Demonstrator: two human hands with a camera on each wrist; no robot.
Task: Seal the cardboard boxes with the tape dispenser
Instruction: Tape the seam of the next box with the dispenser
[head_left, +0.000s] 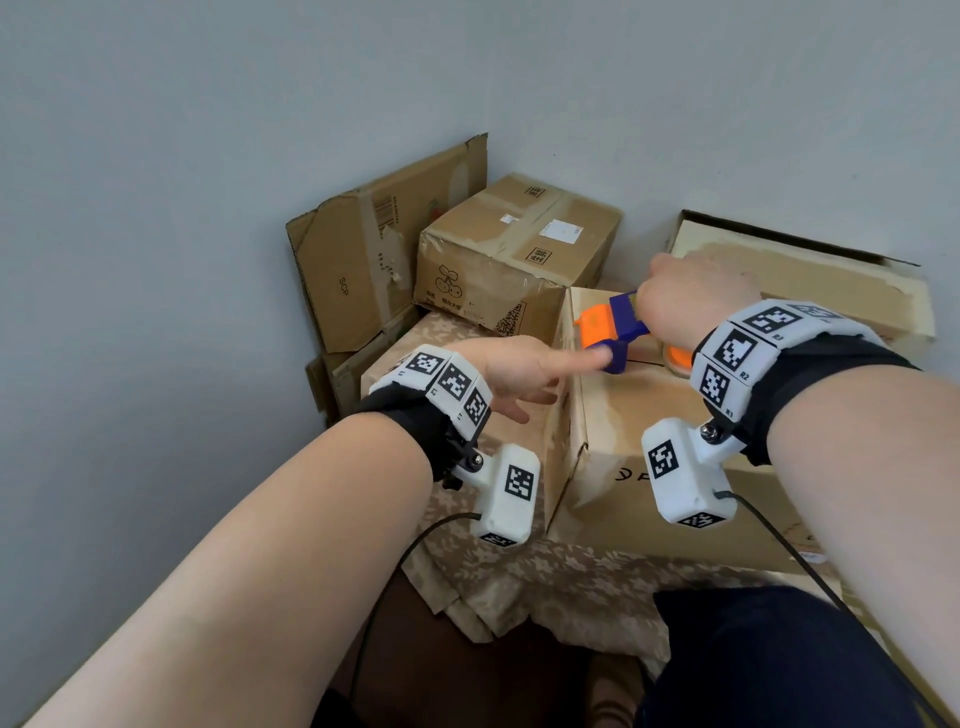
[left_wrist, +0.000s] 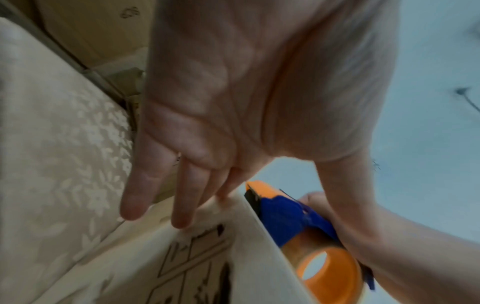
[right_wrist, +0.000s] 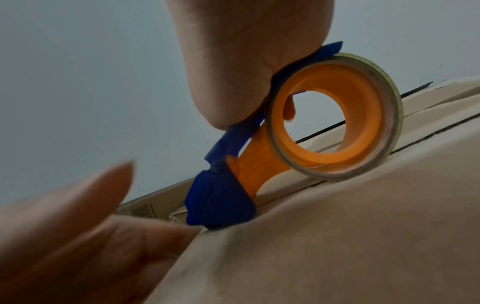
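Head view: the right hand is curled round the blue-and-orange tape dispenser, whose front end rests on top of the near cardboard box at its left edge. The left hand is spread, fingers straight, fingertips touching the box's upper left edge, thumb reaching toward the dispenser's blue nose. Behind stand a taped brown box, a flattened carton leaning on the wall, and a pale box at right. A patterned cloth lies under them. The dispenser carries a roll of clear tape on an orange hub. The right wrist hides the handle; the left hand blurs in the right wrist view.
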